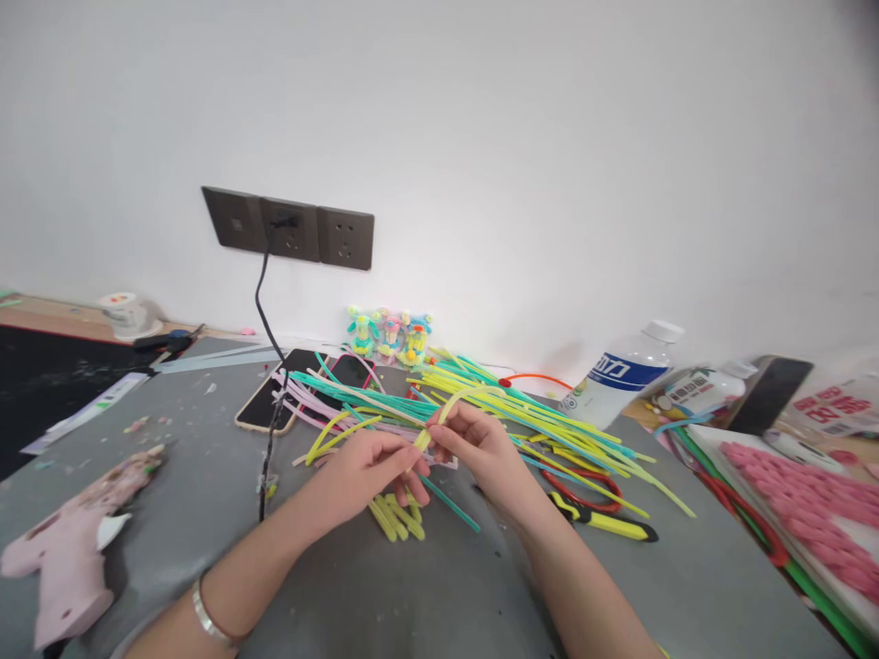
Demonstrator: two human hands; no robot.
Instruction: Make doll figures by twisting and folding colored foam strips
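Between both hands I hold a pale yellow pipe cleaner point(473, 392), bent over in an arc toward the right. The fingertips of my right hand point(475, 441) pinch it near its bend. Thumb and fingers of my left hand point(377, 471) close on its lower end. Just below my left hand, several short folded yellow pipe cleaner pieces point(396, 519) lie on the table. Behind my hands spreads a loose heap of long pipe cleaners, with teal ones point(350, 395) to the left and yellow ones point(549, 421) to the right.
A pink glue gun point(65, 558) lies at left; phones point(265, 403) rest beside a black cord point(262, 302). Small fuzzy figures point(390, 334) stand against the wall. Right are a yellow utility knife point(611, 523), red-handled scissors point(597, 505), a bottle point(622, 375) and pink braided material point(803, 503).
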